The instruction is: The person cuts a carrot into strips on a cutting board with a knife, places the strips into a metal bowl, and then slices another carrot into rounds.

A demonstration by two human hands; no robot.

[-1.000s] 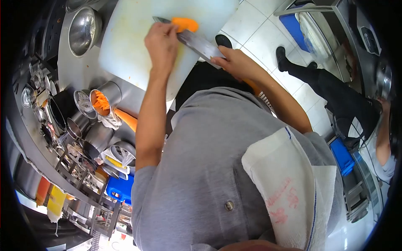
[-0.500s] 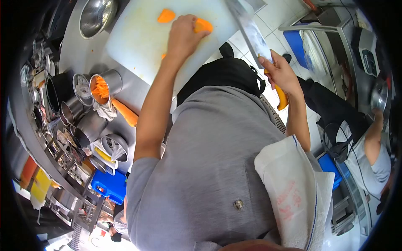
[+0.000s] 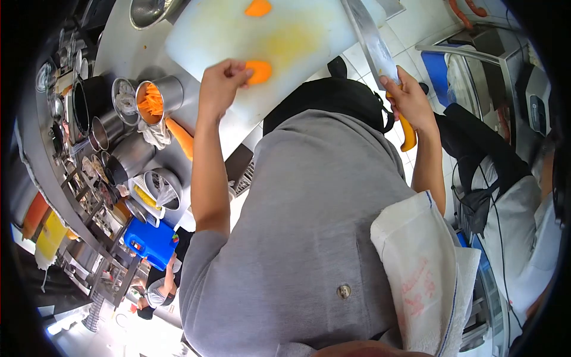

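Closed in a pinch, the fingers of my left hand [image 3: 227, 83] meet the edge of an orange carrot piece [image 3: 258, 72] at the near side of the white cutting board [image 3: 202, 44]. A second carrot piece [image 3: 258, 8] lies farther up the board. My right hand [image 3: 410, 98] is wrapped around the yellow handle of a large knife [image 3: 370, 44]. Its broad blade points up and away, beside the board's right edge and off the carrot.
Left of the board stand a metal pot of cut carrot strips [image 3: 151, 102], a whole carrot [image 3: 180, 138] and a metal bowl [image 3: 148, 11]. A blue jug [image 3: 151, 243] is farther down. Another person [image 3: 517, 196] is close on the right; one more [image 3: 159, 291] is lower left.
My left hand has drawn back toward me and left, to the board's near side, with a carrot piece at its fingertips. The knife stays in my right hand. The view has shifted slightly.
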